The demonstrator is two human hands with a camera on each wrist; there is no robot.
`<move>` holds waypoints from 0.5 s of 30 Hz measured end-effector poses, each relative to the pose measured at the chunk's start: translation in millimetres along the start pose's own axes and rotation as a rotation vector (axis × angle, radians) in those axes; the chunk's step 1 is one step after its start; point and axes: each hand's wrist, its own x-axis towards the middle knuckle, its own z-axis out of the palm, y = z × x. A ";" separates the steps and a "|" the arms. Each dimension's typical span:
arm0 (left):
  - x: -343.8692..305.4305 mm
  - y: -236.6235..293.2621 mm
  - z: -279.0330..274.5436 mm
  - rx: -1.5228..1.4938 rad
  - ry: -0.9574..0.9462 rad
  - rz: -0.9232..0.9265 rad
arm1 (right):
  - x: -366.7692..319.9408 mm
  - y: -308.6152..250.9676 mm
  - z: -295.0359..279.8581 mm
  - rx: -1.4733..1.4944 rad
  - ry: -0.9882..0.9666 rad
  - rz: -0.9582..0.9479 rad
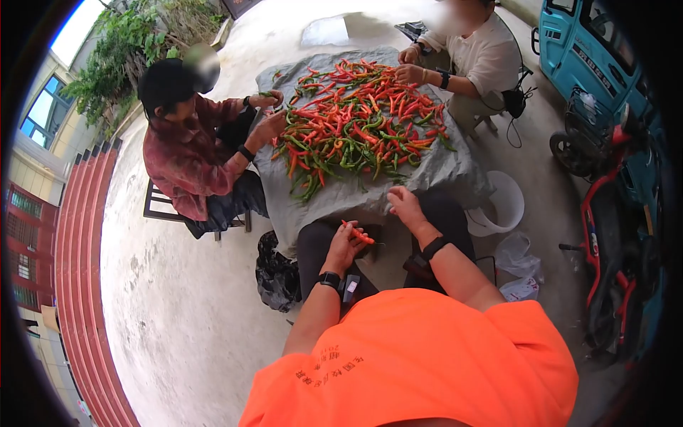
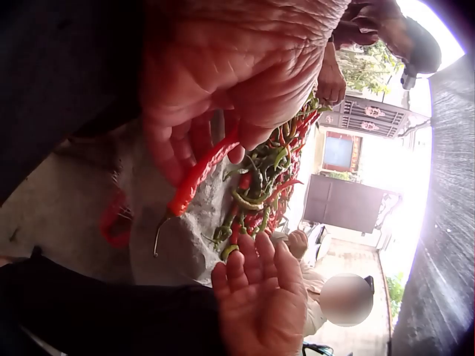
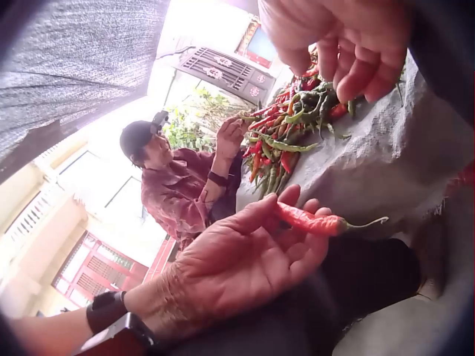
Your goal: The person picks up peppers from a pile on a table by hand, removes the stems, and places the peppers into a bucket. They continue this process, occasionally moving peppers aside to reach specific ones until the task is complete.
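Observation:
My left hand (image 1: 344, 246) holds a red chili pepper (image 1: 361, 235) between thumb and fingers, above my lap and in front of the table edge. In the right wrist view the chili pepper (image 3: 312, 220) lies across the fingers, its thin green stem sticking out past them. My right hand (image 1: 408, 206) hovers by the near edge of the cloth with nothing in it. Its fingers (image 2: 256, 263) are loosely extended in the left wrist view. A wide pile of red and green chilies (image 1: 363, 121) covers the grey cloth (image 1: 455, 171) ahead of both hands.
One person (image 1: 192, 142) sits at the left of the pile, another (image 1: 477, 57) at the far right, both with hands at the chilies. A white bucket (image 1: 509, 203) and plastic bags (image 1: 518, 256) stand right of my knees; a black bag (image 1: 276, 274) lies left.

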 end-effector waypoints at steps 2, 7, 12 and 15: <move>-0.5 0.0 0.3 0.006 -0.014 0.008 | -6.1 9.4 5.8 -0.130 -0.311 0.043; 0.0 -1.1 -0.3 0.037 0.007 0.035 | -27.7 8.6 18.8 -0.478 -0.772 0.074; 2.6 -2.8 -5.8 -0.094 0.007 0.102 | -25.2 4.1 16.8 -0.628 -0.857 -0.028; 4.4 -2.3 -6.7 -0.180 0.012 0.127 | -26.3 8.8 15.0 -0.834 -0.875 -0.095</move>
